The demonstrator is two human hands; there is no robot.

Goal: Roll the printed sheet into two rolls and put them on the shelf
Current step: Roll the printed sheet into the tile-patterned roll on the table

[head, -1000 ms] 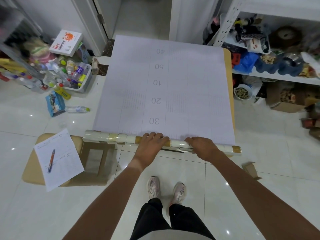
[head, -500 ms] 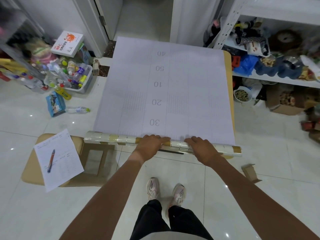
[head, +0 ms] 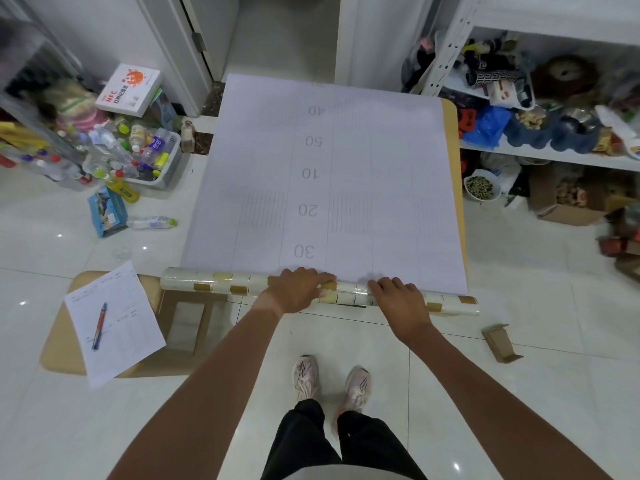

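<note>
A large pale printed sheet (head: 363, 161) lies flat on the floor ahead of me, with numbers 40, 50, 10, 20, 30 down its middle. Its near end is wound into a roll (head: 214, 284) patterned in cream and gold squares, lying across the floor. My left hand (head: 298, 289) rests palm-down on the roll's middle, fingers curled over its far side. A little to the right, my right hand (head: 398, 301) presses on the same roll. The white metal shelf (head: 540, 157) stands at the right, crowded with items.
A tan board (head: 453, 161) shows under the sheet's right edge. At left, flat cardboard (head: 59, 344) carries a paper form (head: 117, 320) and a pen (head: 99, 325). A bin of bottles (head: 145, 154), a loose bottle (head: 152, 222), a bowl (head: 481, 185) and a cardboard scrap (head: 500, 342) lie around.
Both hands stay on the roll; my left hand's fingers have shifted slightly over it. The roll's place on the floor looks almost the same.
</note>
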